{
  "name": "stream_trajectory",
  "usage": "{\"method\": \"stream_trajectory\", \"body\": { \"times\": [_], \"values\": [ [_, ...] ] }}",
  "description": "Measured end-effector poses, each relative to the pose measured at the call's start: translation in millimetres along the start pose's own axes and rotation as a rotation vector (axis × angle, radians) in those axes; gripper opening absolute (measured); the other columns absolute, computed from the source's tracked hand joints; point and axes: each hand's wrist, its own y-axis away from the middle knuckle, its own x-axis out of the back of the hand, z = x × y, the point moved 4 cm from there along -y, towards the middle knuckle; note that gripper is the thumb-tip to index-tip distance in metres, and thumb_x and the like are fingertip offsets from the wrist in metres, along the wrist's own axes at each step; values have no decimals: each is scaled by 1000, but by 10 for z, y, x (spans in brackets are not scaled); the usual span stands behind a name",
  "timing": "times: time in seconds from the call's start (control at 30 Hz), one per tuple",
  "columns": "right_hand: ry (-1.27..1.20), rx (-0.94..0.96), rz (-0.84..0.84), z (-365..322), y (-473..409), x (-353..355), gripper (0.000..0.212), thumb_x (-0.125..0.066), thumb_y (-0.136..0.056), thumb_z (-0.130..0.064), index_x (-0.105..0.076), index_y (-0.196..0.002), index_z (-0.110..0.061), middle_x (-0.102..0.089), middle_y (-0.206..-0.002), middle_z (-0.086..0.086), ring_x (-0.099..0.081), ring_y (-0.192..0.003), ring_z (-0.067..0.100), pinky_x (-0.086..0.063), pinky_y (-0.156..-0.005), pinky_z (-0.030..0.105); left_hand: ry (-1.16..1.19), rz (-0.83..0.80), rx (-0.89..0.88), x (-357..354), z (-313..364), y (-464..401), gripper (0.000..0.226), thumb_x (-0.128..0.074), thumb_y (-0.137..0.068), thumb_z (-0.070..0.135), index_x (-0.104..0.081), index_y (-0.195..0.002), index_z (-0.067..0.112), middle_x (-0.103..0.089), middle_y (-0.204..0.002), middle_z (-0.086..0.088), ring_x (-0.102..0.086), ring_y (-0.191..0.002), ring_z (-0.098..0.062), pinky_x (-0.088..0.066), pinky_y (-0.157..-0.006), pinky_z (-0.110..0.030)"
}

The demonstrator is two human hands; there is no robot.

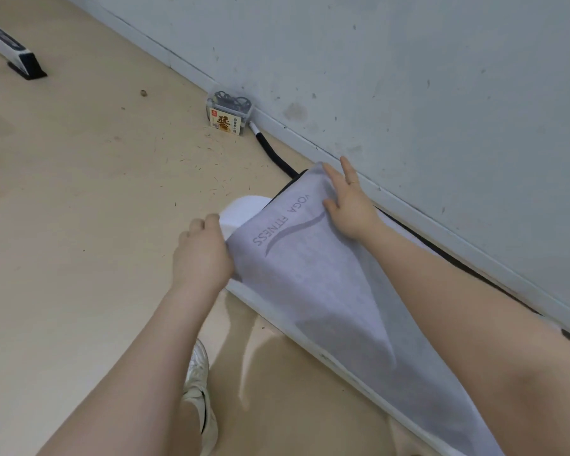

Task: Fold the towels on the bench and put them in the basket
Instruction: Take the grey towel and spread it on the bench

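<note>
We see a pale grey towel (310, 268) printed "YOGA FITNESS" spread along a narrow white bench (313, 340) by the wall. Our right hand (351, 205) lies flat, fingers straight, at the towel's far end, likely pinning it. Our left hand (203, 255) pinches the towel's near edge, probably to fold. No basket shows.

towel (310, 274) on bench (359, 366) along wall (408, 77), box (229, 116) beyond
</note>
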Motion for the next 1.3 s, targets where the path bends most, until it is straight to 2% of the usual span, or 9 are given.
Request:
{"method": "stream_trajectory", "body": {
  "times": [0.13,0.3,0.43,0.6,0.73,0.8,0.9,1.13,1.3],
  "values": [
    [-26,-50,49,216,513,117,48,-42,-97,-13,-33,-144,-11,-8,-158,11,-19,-144,24,-21,-113,29,4,138,-374,-120,787,390,48,-43,-88,9,-40,-135,12,-42,-136,-8,-38,-122,-29,-34,-93,-35],
    [-45,-236,228,958,1632,541,32,-43,-95,-9,-51,-126,-5,-39,-143,12,-38,-130,31,-29,-103,31,35,-199,-856,-860,1521,1045,43,-30,-84,22,-59,-114,10,-54,-121,-8,-52,-109,-31,-42,-91,-38],
    [-28,-577,350,1704,2755,855,34,-46,-93,-6,-50,-126,-3,-46,-134,14,-43,-123,32,-34,-99,34,36,-354,-941,-1297,2000,1571,44,-29,-89,18,-53,-125,8,-43,-141,-7,-43,-127,-26,-35,-101,-34],
    [-160,-1084,352,2290,3967,807,52,-53,-91,-29,-40,-134,-3,-47,-130,18,-52,-111,36,-47,-88,42,-170,-434,-1036,-1815,2547,2033,49,-28,-101,24,-20,-147,11,-10,-158,-4,-12,-145,-20,-10,-116,-31],
    [-275,-1104,366,2355,4282,636,50,-61,-85,-41,-53,-120,-6,-53,-117,13,-53,-107,33,-46,-87,39,-346,-432,-984,-2137,2657,2143,57,-21,-101,35,-4,-149,10,-1,-159,-4,-1,-146,-19,-1,-119,-31],
    [-301,-1046,364,2330,4214,607,23,-61,-83,-41,-60,-87,-18,-59,-99,11,-54,-96,32,-45,-76,37,-402,-401,-975,-2177,2666,2149,58,-20,-101,37,-1,-149,11,1,-159,-3,1,-146,-18,1,-119,-31],
    [-250,-986,312,2313,4088,635,29,-55,-85,-30,-42,-59,-23,-56,-85,13,-53,-83,32,-38,-63,31,-438,-409,-955,-2166,2672,2137,59,-19,-101,39,0,-150,13,3,-159,-1,4,-146,-16,2,-119,-31],
    [50,-1114,231,2374,4272,829,26,-50,-85,-24,-51,-106,-8,-53,-114,12,-47,-111,35,-41,-86,39,-473,-405,-925,-2170,2720,2052,61,-18,-100,44,1,-150,14,5,-159,-3,5,-146,-16,5,-117,-31],
    [-65,-881,312,2553,3840,907,37,-39,-97,-22,-40,-133,-13,-45,-136,12,-38,-123,33,-37,-95,42,-413,-360,-914,-2153,2894,1877,59,-19,-100,42,-3,-150,16,4,-159,-3,3,-146,-19,2,-118,-33]
  ]
}}
